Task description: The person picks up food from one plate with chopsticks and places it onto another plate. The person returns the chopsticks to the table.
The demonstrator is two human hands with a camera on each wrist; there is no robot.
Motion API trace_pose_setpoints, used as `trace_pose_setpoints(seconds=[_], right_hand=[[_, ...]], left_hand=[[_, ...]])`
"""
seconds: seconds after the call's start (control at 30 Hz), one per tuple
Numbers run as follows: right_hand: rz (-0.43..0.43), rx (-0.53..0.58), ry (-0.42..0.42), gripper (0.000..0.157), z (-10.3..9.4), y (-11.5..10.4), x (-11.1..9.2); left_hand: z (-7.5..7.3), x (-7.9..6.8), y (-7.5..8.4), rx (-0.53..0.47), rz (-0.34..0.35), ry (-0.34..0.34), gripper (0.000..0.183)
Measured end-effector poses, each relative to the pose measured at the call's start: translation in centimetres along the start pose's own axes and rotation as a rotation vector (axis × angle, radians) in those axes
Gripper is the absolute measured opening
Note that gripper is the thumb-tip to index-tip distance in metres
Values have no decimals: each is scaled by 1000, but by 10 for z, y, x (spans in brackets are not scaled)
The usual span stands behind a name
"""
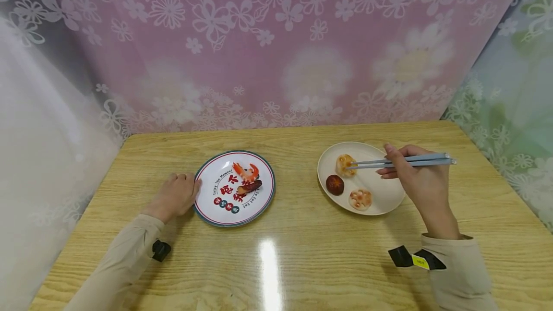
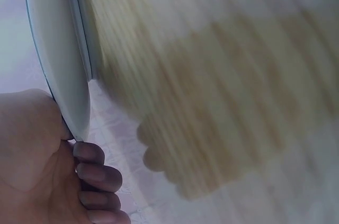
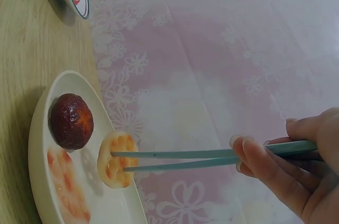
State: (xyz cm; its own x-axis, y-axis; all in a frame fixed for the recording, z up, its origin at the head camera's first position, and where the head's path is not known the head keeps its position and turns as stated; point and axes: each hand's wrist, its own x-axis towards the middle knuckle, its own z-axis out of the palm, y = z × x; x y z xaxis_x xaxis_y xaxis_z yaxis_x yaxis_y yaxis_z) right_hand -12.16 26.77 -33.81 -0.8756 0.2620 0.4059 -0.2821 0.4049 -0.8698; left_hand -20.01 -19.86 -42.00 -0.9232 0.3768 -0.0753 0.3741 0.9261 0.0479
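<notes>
My right hand (image 1: pixel 421 181) holds a pair of blue-grey chopsticks (image 1: pixel 432 158) over a cream oval plate (image 1: pixel 386 200). Their tips are at a browned lotus root slice (image 3: pixel 117 160), which looks tilted in the right wrist view; whether it is off the plate I cannot tell. Beside it on the plate are a dark shiitake mushroom cap (image 1: pixel 335 185) and another lotus root slice (image 1: pixel 360 199). To the left, my left hand (image 1: pixel 177 196) pinches the rim of a round printed plate (image 1: pixel 206 184). An orange shrimp (image 1: pixel 246 173) and a brown elongated piece (image 1: pixel 249 186) lie on that plate.
Both plates stand on a wooden table (image 1: pixel 298 234), with bare wood between them. A pink floral curtain (image 1: pixel 268 61) hangs behind the far edge, and pale fabric hangs on both sides. Black straps (image 1: pixel 402 256) are on the wrists.
</notes>
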Motion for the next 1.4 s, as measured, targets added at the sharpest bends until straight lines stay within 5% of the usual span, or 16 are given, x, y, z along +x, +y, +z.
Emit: trace_pose_setpoints(seconds=[0.5,1.4], right_hand=[[-24,178,14,31,1,-5,-2],[-135,139,-28,29,15,-6,-1]], left_hand=[[0,-1,0,-6,-6,-5,33],[-2,0,1,-6,-13,-29,33]])
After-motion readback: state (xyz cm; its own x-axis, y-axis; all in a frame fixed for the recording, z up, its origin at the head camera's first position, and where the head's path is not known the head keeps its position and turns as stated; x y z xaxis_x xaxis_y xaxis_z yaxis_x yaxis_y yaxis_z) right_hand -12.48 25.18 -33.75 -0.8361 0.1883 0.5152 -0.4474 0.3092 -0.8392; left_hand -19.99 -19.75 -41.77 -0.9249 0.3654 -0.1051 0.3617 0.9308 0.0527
